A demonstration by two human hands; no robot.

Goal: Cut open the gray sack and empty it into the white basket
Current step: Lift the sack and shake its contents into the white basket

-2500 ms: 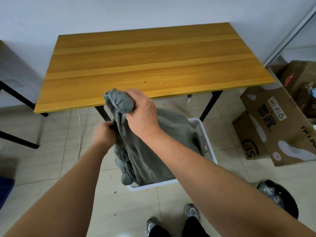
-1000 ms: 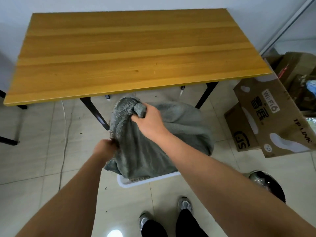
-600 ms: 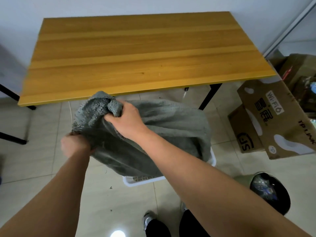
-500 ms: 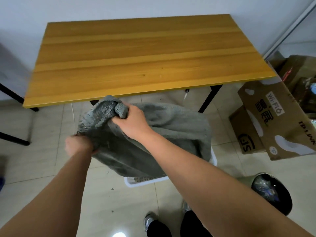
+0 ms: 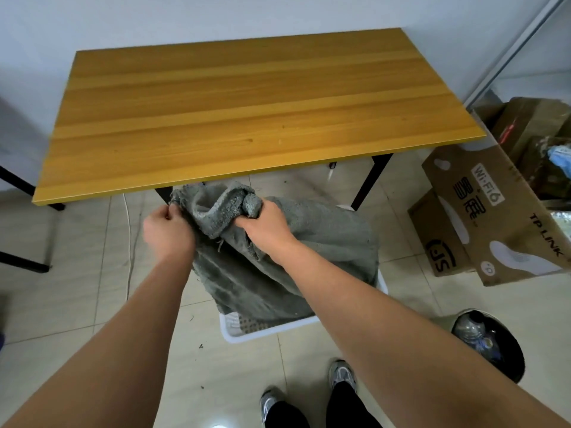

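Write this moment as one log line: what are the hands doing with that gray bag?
left hand: pinches sack edge | right hand: grips bunched top | gray sack: over white basket | contents: not visible

Your left hand (image 5: pixel 168 230) pinches the gray sack (image 5: pixel 296 242) at its edge; your right hand (image 5: pixel 262 225) grips its bunched top. The sack hangs over the white basket (image 5: pixel 265 330), just before the tabletop (image 5: pixel 247 109).
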